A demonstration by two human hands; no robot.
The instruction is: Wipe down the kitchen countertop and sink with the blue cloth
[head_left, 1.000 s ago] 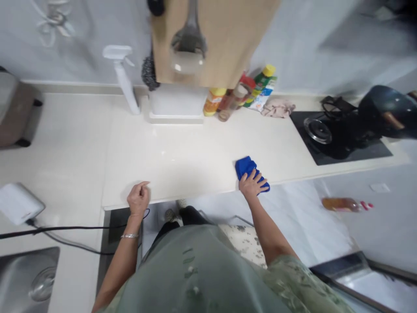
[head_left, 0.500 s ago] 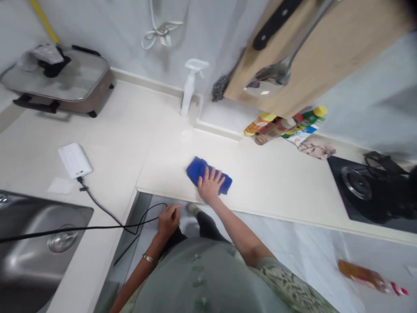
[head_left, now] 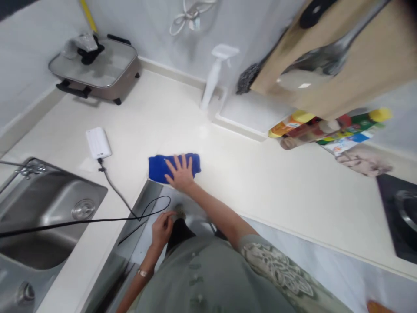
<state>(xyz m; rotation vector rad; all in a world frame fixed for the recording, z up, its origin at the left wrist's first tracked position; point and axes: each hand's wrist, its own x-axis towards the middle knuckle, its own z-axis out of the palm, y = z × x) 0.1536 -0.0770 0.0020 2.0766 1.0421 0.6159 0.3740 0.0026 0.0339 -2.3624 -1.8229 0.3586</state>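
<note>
My right hand [head_left: 181,175] lies flat with spread fingers on a blue cloth [head_left: 159,168], pressing it against the white countertop [head_left: 247,182]. The cloth is spread out by the counter's front edge, close to the inner corner. In front of my body, below that edge, my left hand [head_left: 163,227] hangs with its fingers loosely curled and the index finger partly out. Nothing shows in it. A black cable [head_left: 97,220] runs just above and beside the left hand, apart from it.
A white power bank [head_left: 98,142] with a cable plugged in lies left, near the steel sink [head_left: 97,188]. Behind stand an electric pan [head_left: 107,82] and a white spray bottle [head_left: 212,80]. Several bottles [head_left: 289,124], a crumpled rag [head_left: 363,161] and a black hob [head_left: 399,213] are right.
My right hand has slid the blue cloth leftward along the counter edge, and the cloth now lies flatter. The view has turned, shifting the surroundings rightward. My left hand stays low.
</note>
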